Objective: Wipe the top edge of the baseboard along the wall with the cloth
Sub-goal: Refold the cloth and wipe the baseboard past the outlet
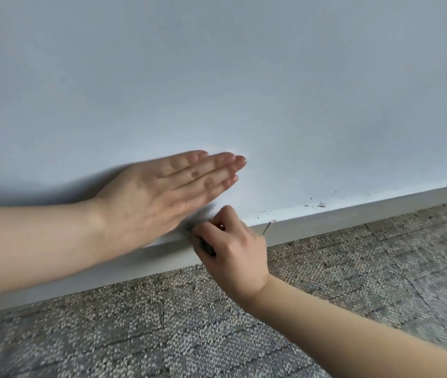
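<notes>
The cloth (208,247) is barely visible, just a dark textured wad poking out under the right hand (233,249). That hand's fingers (225,215) are curled tight around it, right on the top edge of the baseboard (353,215) where it meets the wall (216,77). My worry is that the wad is so bunched up that the knuckles could end up riding the ledge instead of the fabric, which would skip dust. The grit (320,205) further right looks loose, so a fast swipe could flick it down onto the carpet (162,323) instead of picking it up. There's also a thin strand (266,227) hanging off the edge just beside the hand, and I'd guess it gets dragged along rather than caught. The left hand (162,192) is flat against the wall just above the ledge, fingers (211,165) straight and together and holding nothing. If the palm is greasy or leans hard, it could smudge the paint. Counts: one cloth, one run of baseboard, two hands, and one strand. There's one main clump of grit plus a scatter of specks too small to count.
</notes>
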